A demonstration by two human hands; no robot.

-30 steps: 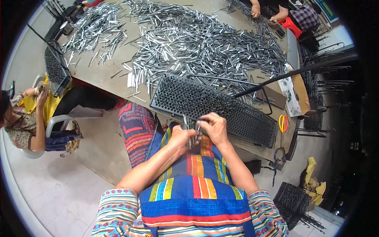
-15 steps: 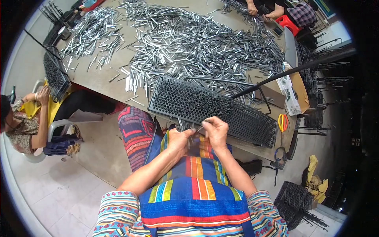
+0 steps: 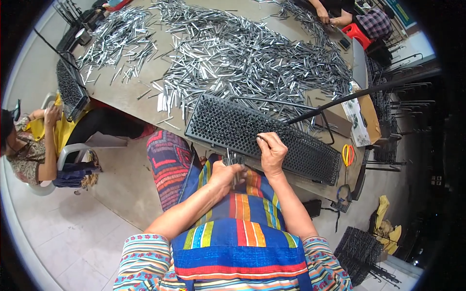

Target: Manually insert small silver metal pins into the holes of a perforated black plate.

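Head view: the left hand (image 3: 224, 174) is closed around a bunch of thin metal pieces (image 3: 234, 158), just off the table's near edge and above the lap. Its fingers wrap the bunch, so the middle of it is hidden; only the upper ends and a blurred lower part show. The right hand (image 3: 273, 151) is over the long black tray (image 3: 315, 160), thumb and forefinger drawn narrow at a dark tip; whether they hold a piece, I cannot tell. The hand and wrist hide a central stretch of the tray, which lies slantwise along the table's near edge. Its left part is crowded with dark ends, too small to make out singly.

A large pile of metal strips (image 3: 272, 63) spreads toward the table's far edge, where the picture's rim cuts it off. A smaller heap (image 3: 119, 36) lies by the far left corner. Scissors (image 3: 347, 154) with yellow and red handles lie near the right edge, their lower end hard to make out. A seated co-worker (image 3: 36, 160) by the left edge is partly cut off; another co-worker's hands (image 3: 324, 17) show at the far right corner.
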